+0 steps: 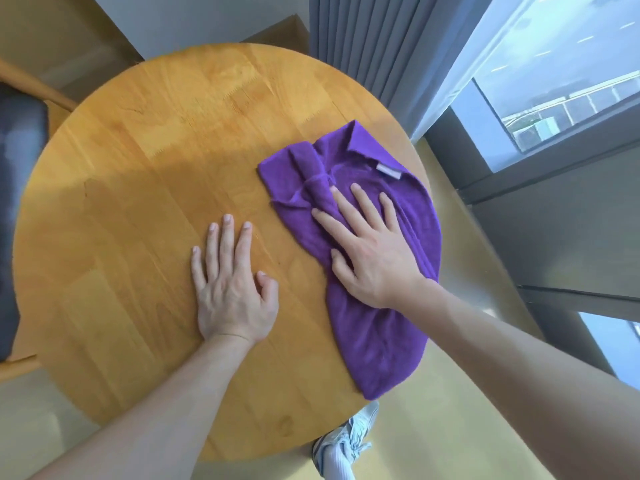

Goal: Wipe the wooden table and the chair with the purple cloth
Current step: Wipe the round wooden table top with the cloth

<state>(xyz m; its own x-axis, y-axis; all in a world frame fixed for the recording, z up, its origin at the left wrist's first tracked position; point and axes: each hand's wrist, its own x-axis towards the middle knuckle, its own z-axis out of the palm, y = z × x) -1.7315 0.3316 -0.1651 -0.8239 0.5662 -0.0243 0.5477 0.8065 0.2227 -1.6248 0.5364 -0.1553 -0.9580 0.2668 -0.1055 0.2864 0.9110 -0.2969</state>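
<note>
A round wooden table (pixel 138 188) fills the middle of the view. A purple cloth (pixel 374 327) lies rumpled on its right side, one end hanging over the near right edge. My right hand (pixel 367 247) presses flat on the cloth with fingers spread and straight. My left hand (pixel 232 285) rests palm down on the bare wood just left of the cloth, not touching it. A wooden chair (pixel 31 84) with a dark cushion (pixel 17 209) stands at the table's left side, partly cut off by the frame.
Grey curtains (pixel 374 39) hang behind the table's far right edge, with a large window (pixel 554 81) beside them. A foot in a white shoe (pixel 349 441) stands on the floor at the table's near edge. A dark window frame (pixel 561 237) runs along the right.
</note>
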